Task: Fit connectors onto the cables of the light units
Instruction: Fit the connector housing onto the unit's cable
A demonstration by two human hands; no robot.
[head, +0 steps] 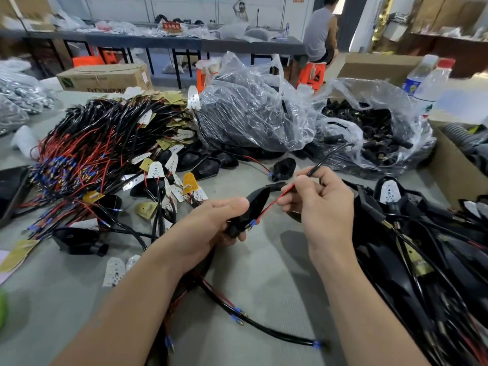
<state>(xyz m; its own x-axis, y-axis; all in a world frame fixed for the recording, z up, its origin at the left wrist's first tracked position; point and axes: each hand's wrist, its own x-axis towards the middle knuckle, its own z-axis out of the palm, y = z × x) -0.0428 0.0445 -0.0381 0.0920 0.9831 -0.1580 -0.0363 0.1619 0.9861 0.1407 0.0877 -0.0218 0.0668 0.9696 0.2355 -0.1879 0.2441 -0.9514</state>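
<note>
our right hand (320, 207) pinches the red wire (272, 204) between thumb and forefinger. our left hand (211, 225) curls round the black light unit (257, 200). we hold both over the grey table (277, 265), between the wire heap (92, 154) and the bagged connectors (375, 128).

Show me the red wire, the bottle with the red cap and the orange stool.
red wire (272, 204): head view, on its middle stretch.
bottle (433, 85): head view, on its clear body.
orange stool (314, 67): head view, on its top rim.
</note>
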